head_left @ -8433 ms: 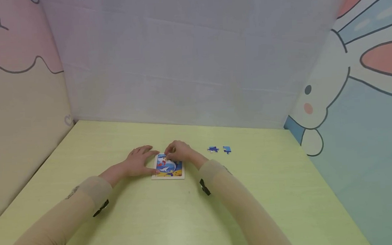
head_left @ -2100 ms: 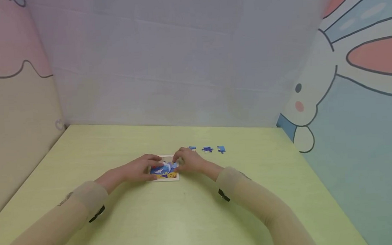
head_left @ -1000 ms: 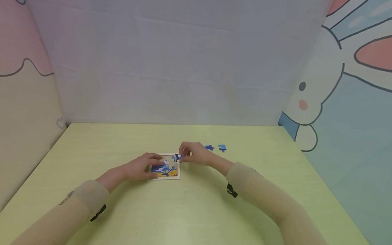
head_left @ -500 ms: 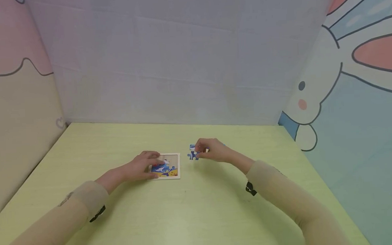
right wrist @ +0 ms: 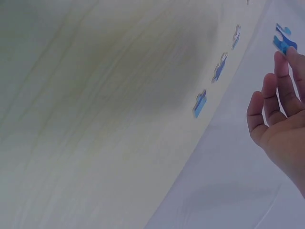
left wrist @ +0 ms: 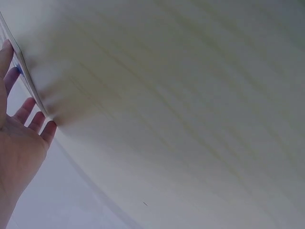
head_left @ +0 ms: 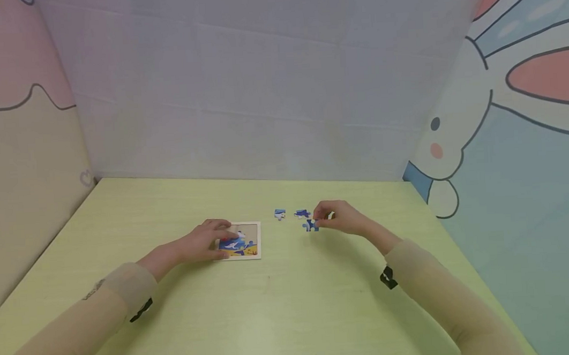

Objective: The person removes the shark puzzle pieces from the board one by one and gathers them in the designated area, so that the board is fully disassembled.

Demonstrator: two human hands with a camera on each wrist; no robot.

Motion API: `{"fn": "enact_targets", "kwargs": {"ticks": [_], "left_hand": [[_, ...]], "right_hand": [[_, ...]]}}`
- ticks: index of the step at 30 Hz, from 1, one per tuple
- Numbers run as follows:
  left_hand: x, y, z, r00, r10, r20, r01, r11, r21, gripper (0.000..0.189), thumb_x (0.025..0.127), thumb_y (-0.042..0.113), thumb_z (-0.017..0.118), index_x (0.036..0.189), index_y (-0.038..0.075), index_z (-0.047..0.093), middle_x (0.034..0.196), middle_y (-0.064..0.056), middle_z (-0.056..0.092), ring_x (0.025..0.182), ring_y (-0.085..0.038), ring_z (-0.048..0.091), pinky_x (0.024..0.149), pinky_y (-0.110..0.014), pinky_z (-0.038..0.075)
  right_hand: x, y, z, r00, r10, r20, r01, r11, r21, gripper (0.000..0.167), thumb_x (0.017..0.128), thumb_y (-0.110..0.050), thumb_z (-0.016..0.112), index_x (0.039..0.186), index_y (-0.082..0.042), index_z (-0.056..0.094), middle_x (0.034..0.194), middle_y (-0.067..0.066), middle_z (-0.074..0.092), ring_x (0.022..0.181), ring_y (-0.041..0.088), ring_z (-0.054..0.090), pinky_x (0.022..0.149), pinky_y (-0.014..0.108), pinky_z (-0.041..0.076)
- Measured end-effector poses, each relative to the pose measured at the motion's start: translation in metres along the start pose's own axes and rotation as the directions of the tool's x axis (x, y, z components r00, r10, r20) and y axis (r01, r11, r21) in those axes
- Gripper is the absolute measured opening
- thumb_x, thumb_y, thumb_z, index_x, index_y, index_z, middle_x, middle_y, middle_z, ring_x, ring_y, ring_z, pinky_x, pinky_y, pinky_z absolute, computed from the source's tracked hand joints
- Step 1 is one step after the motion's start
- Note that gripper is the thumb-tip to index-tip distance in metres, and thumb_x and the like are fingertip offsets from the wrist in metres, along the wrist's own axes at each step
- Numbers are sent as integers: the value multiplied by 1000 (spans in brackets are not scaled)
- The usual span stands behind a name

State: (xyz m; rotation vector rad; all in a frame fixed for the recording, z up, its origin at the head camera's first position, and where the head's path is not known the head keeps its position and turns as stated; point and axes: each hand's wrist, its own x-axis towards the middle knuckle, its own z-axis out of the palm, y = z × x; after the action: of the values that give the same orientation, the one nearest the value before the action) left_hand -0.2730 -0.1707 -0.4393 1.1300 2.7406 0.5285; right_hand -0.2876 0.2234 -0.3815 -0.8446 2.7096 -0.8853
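Observation:
A small jigsaw puzzle board with a pale frame lies on the table, its upper part showing bare backing. Over its left side rests my left hand, thumb at the near edge and fingers extended on the picture. The left wrist view shows these fingertips along the board's edge. Away to the right, my right hand pinches a blue puzzle piece between thumb and index finger, seemingly just above the table. In the right wrist view that piece sticks out past the fingertips.
Two loose puzzle pieces, one blue and white and one dark blue, lie behind the held one. Another light-blue piece shows in the right wrist view; my right hand hides it from the head camera. Walls enclose the table's back and sides.
Several pieces have left the board since the earliest frame. My right hand lifted the blue piece from the board's upper right and carried it rightward. My left hand stayed on the board lately.

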Motion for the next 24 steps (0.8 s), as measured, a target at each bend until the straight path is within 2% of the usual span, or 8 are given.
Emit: {"fn": "enact_targets", "kwargs": {"ticks": [9, 20, 24], "left_hand": [[1, 0, 0, 1000, -13, 10, 13, 1000, 2, 52, 86, 33, 68, 134, 17, 54, 144, -18, 39, 132, -41, 32, 106, -61, 26], [2, 2, -1, 1000, -9, 8, 9, 1000, -2, 52, 86, 33, 69, 133, 16, 55, 144, -19, 39, 131, -41, 32, 105, -60, 27], [3, 3, 0, 1000, -4, 13, 4, 1000, -2, 52, 86, 33, 68, 133, 16, 54, 144, -19, 39, 132, -41, 32, 105, -60, 27]], "right_hand": [[-16, 30, -8, 995, 101, 0, -101, 995, 22, 12, 89, -16, 66, 98, -9, 64, 90, 1, 64, 84, 15, 58, 72, 30, 50], [-11, 55, 1, 985, 174, -10, -174, 985, 11, 14, 88, -14, 68, 98, -4, 66, 92, 5, 68, 86, 14, 61, 77, 29, 50], [-8, 60, 4, 978, 211, -7, -210, 977, 30, 15, 87, -14, 68, 97, -3, 67, 91, 5, 68, 83, 14, 59, 75, 28, 49]]}}
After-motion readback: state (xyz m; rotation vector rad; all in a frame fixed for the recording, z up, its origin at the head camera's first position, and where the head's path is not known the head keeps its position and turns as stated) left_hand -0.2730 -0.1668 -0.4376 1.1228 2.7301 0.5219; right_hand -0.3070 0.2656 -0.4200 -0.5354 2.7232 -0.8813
